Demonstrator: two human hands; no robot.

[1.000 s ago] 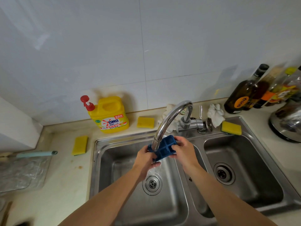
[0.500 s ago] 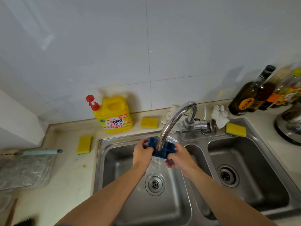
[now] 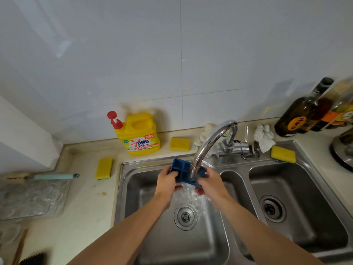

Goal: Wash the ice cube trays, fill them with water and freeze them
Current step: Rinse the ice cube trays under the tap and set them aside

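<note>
Blue ice tray point(image 3: 183, 171) now level under tap point(image 3: 208, 148), cells up; a second ago tilted on edge. Left hand point(image 3: 166, 183) and right hand point(image 3: 209, 183) grasp its ends over left sink point(image 3: 133, 180). Water spills off near edge; likely still rinsing, filling not begun.

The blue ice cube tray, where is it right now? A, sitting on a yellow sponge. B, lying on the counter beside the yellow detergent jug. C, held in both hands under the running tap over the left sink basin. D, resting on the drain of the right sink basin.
C: the left hand and right hand hold the blue ice cube tray under the tap spout, with water splashing into the left sink basin.
</note>
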